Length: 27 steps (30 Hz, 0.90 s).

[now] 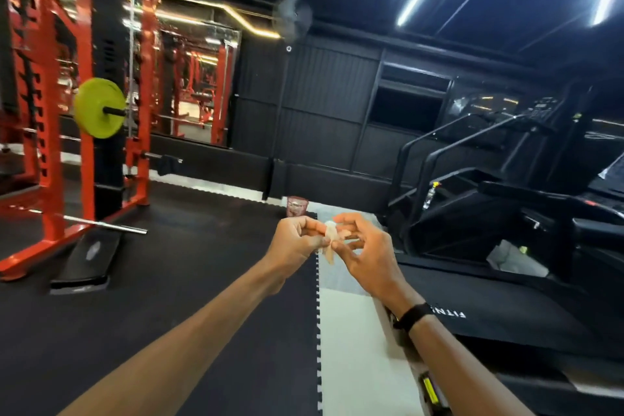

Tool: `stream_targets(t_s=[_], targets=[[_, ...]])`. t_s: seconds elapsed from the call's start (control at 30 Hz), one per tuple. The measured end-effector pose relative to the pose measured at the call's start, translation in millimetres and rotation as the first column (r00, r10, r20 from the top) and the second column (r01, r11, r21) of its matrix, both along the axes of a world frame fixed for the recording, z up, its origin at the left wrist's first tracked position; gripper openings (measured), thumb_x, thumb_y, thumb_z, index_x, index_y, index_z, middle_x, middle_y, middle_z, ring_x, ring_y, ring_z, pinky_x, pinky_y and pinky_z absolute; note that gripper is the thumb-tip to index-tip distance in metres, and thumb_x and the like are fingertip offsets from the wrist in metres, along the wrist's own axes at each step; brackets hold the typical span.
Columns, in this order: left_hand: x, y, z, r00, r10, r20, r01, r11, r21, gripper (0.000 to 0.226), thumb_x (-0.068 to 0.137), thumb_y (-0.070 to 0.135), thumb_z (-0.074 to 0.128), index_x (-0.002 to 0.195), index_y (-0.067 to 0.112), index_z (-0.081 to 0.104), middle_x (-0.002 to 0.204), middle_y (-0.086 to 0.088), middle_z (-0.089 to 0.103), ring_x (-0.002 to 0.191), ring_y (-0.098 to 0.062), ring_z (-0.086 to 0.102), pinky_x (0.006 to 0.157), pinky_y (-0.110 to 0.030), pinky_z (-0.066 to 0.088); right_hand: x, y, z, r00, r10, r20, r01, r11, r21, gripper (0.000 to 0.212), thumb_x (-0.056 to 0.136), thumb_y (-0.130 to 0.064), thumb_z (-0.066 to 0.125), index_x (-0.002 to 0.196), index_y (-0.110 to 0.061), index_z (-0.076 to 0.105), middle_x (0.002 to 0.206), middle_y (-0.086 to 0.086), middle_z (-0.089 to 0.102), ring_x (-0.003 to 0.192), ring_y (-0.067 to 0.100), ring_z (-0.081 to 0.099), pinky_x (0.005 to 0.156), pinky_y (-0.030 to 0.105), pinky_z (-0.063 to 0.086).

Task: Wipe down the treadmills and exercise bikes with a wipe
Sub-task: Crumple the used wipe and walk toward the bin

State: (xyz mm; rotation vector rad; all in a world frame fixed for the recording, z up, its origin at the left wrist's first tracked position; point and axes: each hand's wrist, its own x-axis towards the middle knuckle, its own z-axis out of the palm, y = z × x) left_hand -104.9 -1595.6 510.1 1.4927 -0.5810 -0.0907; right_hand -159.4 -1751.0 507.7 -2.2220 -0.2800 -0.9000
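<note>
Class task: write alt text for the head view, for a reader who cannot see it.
Two bare hands, left hand and right hand, pinch a small crumpled wipe between them in a dark gym. A black treadmill stands right, an orange rack left.

Both bare forearms stretched forward, left hand (294, 240) and right hand (363, 248) close together at centre, fingers of each curled and pinching a small crumpled wipe (330, 237) between them, dark band on right wrist
</note>
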Motion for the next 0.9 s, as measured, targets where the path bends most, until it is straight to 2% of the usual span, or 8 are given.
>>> stream_targets(t_s=[0.1, 0.23, 0.33, 0.5, 0.6, 0.73, 0.83, 0.9], targets=[[59, -43, 0, 0.999, -0.037, -0.004, 0.037, 0.999, 0.020, 0.012, 0.082, -0.006, 0.070, 0.089, 0.002, 0.065, 0.071, -0.004, 0.068, 0.057, -0.003, 0.059, 0.054, -0.012, 0.044, 52, -41, -6, 0.999, -0.044, 0.001, 0.044, 0.999, -0.019, 0.023, 0.091, -0.011, 0.073, 0.113, -0.018, 0.069, 0.103, -0.002, 0.073, 0.087, 0.007, 0.070, 0.071, 0.018, 0.057], [136, -101, -28, 0.993, -0.113, -0.037, 0.118, 0.982, 0.148, 0.019, 0.082, -0.001, 0.075, 0.093, 0.004, 0.060, 0.085, -0.014, 0.073, 0.070, -0.011, 0.065, 0.066, -0.020, 0.052, 118, -101, -38, 0.991, -0.075, -0.112, 0.068, 0.996, -0.064, 0.043, 0.086, -0.001, 0.075, 0.124, -0.016, 0.066, 0.117, 0.002, 0.067, 0.099, 0.011, 0.066, 0.080, 0.024, 0.058], [204, -147, -52, 0.989, -0.127, -0.074, 0.141, 0.963, 0.230, 0.027, 0.082, 0.012, 0.080, 0.096, 0.006, 0.058, 0.089, -0.021, 0.072, 0.075, -0.022, 0.063, 0.073, -0.033, 0.051, 179, -145, -65, 0.987, -0.099, -0.124, 0.087, 0.991, -0.103, 0.036, 0.085, 0.002, 0.073, 0.115, -0.018, 0.071, 0.107, -0.003, 0.064, 0.093, 0.006, 0.063, 0.080, 0.020, 0.054], [312, -218, -60, 0.988, -0.145, -0.052, 0.154, 0.934, 0.324, 0.024, 0.088, 0.023, 0.075, 0.101, 0.003, 0.072, 0.080, -0.007, 0.072, 0.060, -0.002, 0.058, 0.052, -0.012, 0.043, 282, -222, -72, 0.986, -0.095, -0.135, 0.096, 0.995, 0.000, 0.020, 0.087, -0.008, 0.076, 0.095, -0.024, 0.069, 0.094, -0.015, 0.067, 0.089, 0.009, 0.065, 0.081, 0.039, 0.058], [386, -268, -37, 0.983, -0.181, -0.035, 0.182, 0.927, 0.327, 0.018, 0.092, 0.019, 0.071, 0.100, 0.004, 0.075, 0.086, -0.013, 0.074, 0.073, -0.012, 0.061, 0.064, -0.023, 0.049, 357, -276, -51, 0.982, -0.119, -0.145, 0.122, 0.992, 0.013, 0.029, 0.086, -0.010, 0.077, 0.084, -0.037, 0.066, 0.085, -0.014, 0.071, 0.085, 0.012, 0.067, 0.080, 0.044, 0.058], [469, -314, -10, 0.980, -0.196, 0.014, 0.181, 0.928, 0.325, 0.016, 0.087, 0.008, 0.074, 0.101, 0.001, 0.075, 0.081, -0.010, 0.073, 0.066, -0.003, 0.062, 0.061, -0.016, 0.047, 451, -328, -23, 0.987, -0.127, -0.098, 0.129, 0.992, 0.006, 0.033, 0.084, -0.008, 0.079, 0.080, -0.038, 0.068, 0.080, -0.017, 0.069, 0.077, 0.005, 0.065, 0.069, 0.031, 0.055], [531, -340, -15, 0.996, -0.082, 0.043, 0.068, 0.964, 0.255, 0.015, 0.085, -0.003, 0.074, 0.098, -0.008, 0.073, 0.073, -0.004, 0.068, 0.053, 0.006, 0.058, 0.052, -0.008, 0.042, 529, -351, -23, 0.993, -0.063, -0.100, 0.072, 0.994, 0.080, 0.019, 0.085, -0.002, 0.076, 0.083, -0.020, 0.071, 0.075, -0.011, 0.070, 0.068, 0.001, 0.066, 0.064, 0.022, 0.053], [572, -352, -25, 0.998, 0.009, 0.070, -0.026, 0.969, 0.244, 0.013, 0.083, -0.002, 0.076, 0.095, -0.007, 0.074, 0.073, -0.005, 0.068, 0.052, 0.007, 0.057, 0.053, -0.008, 0.042, 572, -358, -33, 0.993, -0.030, -0.111, 0.038, 0.996, 0.079, 0.021, 0.086, -0.002, 0.076, 0.084, -0.023, 0.070, 0.074, -0.011, 0.070, 0.067, 0.000, 0.067, 0.064, 0.019, 0.054]])
